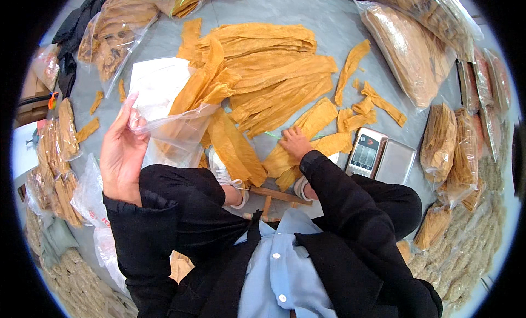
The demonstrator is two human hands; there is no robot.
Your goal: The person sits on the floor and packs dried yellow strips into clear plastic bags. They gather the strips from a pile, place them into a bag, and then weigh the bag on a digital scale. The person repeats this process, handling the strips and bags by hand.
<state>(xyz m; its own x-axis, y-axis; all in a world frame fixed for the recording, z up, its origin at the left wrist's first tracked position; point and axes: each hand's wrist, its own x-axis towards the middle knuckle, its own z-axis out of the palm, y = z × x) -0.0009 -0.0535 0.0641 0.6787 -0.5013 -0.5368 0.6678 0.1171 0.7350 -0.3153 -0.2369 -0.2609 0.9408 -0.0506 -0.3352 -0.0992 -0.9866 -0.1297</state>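
My left hand (126,144) is closed on the edge of a clear plastic bag (183,126), thumb and fingers pinching the film. Several wrinkled amber strips, apparently some dried food, stand partly inside the bag's mouth. My right hand (296,143) is down on an amber strip (315,118) between my shoes, its fingers curled over the strip's surface. Beyond my hands lies a broad pile of long amber strips (274,60) side by side. White paper (156,79) sits behind the bag, near my left hand.
A small digital scale (366,152) with a metal plate (395,162) lies right of my right hand. Loose strip pieces (383,104) lie beyond it. Large filled plastic bags (408,49) stand far right, others (118,30) far left. Bagged bundles (438,137) line the right side.
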